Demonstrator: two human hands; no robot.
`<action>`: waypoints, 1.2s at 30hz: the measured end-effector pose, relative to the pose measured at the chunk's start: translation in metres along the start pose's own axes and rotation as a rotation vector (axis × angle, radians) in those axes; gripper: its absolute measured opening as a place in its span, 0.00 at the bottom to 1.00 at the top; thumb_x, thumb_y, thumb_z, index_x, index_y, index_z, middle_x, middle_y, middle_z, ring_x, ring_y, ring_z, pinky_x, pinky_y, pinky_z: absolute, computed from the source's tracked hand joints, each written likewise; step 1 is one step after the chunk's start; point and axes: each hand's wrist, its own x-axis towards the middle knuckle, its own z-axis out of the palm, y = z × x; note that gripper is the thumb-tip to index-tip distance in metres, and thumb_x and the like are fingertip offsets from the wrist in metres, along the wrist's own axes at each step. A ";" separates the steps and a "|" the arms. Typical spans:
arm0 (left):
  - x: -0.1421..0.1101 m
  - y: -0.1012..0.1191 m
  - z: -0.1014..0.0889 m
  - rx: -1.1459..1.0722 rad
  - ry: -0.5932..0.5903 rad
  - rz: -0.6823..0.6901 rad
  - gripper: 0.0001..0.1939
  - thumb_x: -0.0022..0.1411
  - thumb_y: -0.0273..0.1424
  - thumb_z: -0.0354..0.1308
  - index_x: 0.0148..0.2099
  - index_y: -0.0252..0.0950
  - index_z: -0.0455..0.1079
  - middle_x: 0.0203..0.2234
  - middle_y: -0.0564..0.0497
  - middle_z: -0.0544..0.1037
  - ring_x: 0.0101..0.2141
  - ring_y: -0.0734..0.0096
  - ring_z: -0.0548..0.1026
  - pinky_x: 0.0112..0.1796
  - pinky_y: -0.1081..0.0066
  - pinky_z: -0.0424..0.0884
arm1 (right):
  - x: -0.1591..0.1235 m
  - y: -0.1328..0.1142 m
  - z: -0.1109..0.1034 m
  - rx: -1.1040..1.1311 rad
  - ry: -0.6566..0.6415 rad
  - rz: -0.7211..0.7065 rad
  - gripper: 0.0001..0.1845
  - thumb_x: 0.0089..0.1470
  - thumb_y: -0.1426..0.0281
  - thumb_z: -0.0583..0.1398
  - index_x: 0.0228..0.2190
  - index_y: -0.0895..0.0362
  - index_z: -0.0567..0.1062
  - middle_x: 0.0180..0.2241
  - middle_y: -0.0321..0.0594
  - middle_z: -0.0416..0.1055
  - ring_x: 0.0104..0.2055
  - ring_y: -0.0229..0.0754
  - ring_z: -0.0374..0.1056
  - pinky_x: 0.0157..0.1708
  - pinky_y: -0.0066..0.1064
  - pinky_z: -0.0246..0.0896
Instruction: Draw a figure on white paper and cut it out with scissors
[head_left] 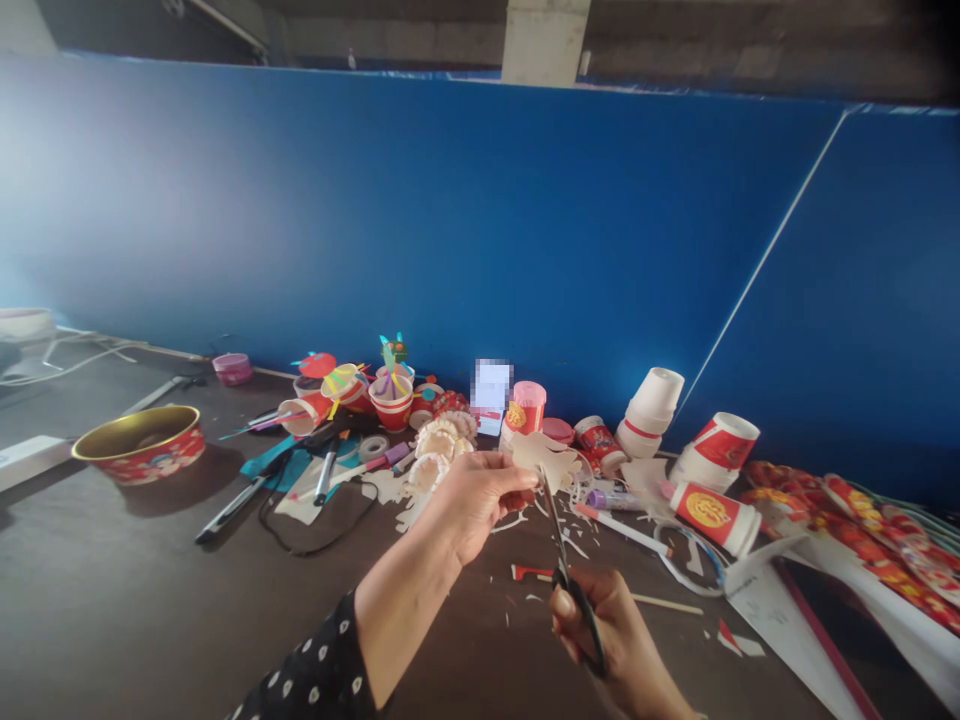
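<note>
1. Two bare hands work above a dark bench [90,600]: the left hand [476,505], coming out of a black polka-dot sleeve [315,660], and the right hand [611,635].
2. The left grip is closed lightly, with thumb and fingers pinching a cream paper cutout [544,458] by its near edge. The cutout is held in the air above the bench, and most of it stands free beyond the fingertips.
3. The right grip is closed round the black finger loops of a pair of scissors [574,590], whose blades reach up to the lower edge of the cutout. How far the blades stand open is hard to tell from this view.
4. The cutout looks light, thin and soft, likely to bend or tear at its narrow points. The safest hold seems to be on its broader body, close to the blades, between thumb and fingertips.
5. Paper offcuts [574,545] lie scattered on the bench below. Farther off stand ruffled paper rosettes [439,445], a stack of white paper cups [649,410] and red-and-gold cups [712,510].
</note>
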 end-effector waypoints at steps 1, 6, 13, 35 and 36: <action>0.000 0.000 0.000 -0.003 0.001 0.000 0.09 0.36 0.25 0.65 0.18 0.32 0.66 0.17 0.50 0.71 0.20 0.78 0.67 0.28 0.72 0.62 | 0.000 0.000 0.000 -0.002 0.000 0.002 0.28 0.39 0.44 0.54 0.14 0.57 0.59 0.11 0.28 0.50 0.14 0.29 0.44 0.14 0.24 0.38; 0.000 0.000 0.000 -0.027 -0.009 0.003 0.09 0.37 0.23 0.64 0.16 0.32 0.65 0.16 0.51 0.71 0.19 0.78 0.68 0.28 0.72 0.62 | -0.001 -0.003 0.001 -0.041 0.007 -0.010 0.30 0.40 0.42 0.52 0.14 0.57 0.60 0.12 0.29 0.51 0.14 0.30 0.44 0.15 0.25 0.38; 0.000 0.000 -0.001 -0.028 0.003 0.002 0.08 0.37 0.22 0.63 0.17 0.32 0.65 0.17 0.50 0.71 0.20 0.77 0.68 0.29 0.72 0.63 | -0.004 -0.005 0.004 -0.052 0.060 -0.011 0.30 0.39 0.41 0.52 0.14 0.56 0.58 0.13 0.28 0.48 0.16 0.30 0.43 0.16 0.25 0.38; -0.001 0.011 -0.008 0.090 -0.042 -0.019 0.09 0.33 0.25 0.65 0.14 0.31 0.65 0.13 0.51 0.70 0.19 0.78 0.68 0.25 0.75 0.62 | -0.006 -0.012 0.005 -0.250 0.005 -0.062 0.31 0.43 0.40 0.45 0.15 0.56 0.56 0.16 0.31 0.48 0.18 0.32 0.45 0.16 0.25 0.41; 0.000 0.012 -0.008 0.091 -0.045 -0.024 0.10 0.33 0.25 0.65 0.14 0.31 0.65 0.13 0.51 0.70 0.19 0.78 0.68 0.25 0.75 0.62 | -0.006 -0.012 0.005 -0.247 0.012 -0.061 0.31 0.43 0.40 0.45 0.15 0.56 0.57 0.15 0.31 0.48 0.18 0.32 0.45 0.16 0.25 0.41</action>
